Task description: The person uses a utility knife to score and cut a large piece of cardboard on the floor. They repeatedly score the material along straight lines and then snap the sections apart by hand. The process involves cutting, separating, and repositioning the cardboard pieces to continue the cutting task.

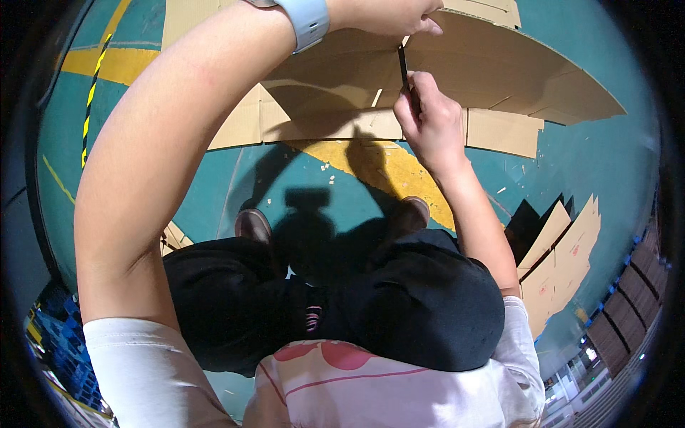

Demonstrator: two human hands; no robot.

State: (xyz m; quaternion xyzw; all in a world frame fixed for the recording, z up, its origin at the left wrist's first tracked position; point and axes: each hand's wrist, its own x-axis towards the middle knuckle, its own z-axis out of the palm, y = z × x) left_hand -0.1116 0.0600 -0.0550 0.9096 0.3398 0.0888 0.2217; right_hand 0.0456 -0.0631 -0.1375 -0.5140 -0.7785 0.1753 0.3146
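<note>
A large brown cardboard sheet [492, 57], creased and with slits in it, lies in front of me, one long panel raised at a slant. My right hand [434, 121] is closed round a slim black utility knife [404, 68], whose tip meets the panel. Just beyond the tip, my left hand [389, 16] reaches across from the left, a pale blue watch band [307, 21] on its wrist. Its bent fingers grip the cardboard near the slit, though the top of the picture cuts part of them off.
Flat cardboard pieces [564, 264] stand stacked by my right side. Small scraps [326, 167] litter the green floor [207, 207] with its yellow band [399, 167]. My shoes [254, 225] are close to the sheet. Blue crates [61, 335] are at far lower left.
</note>
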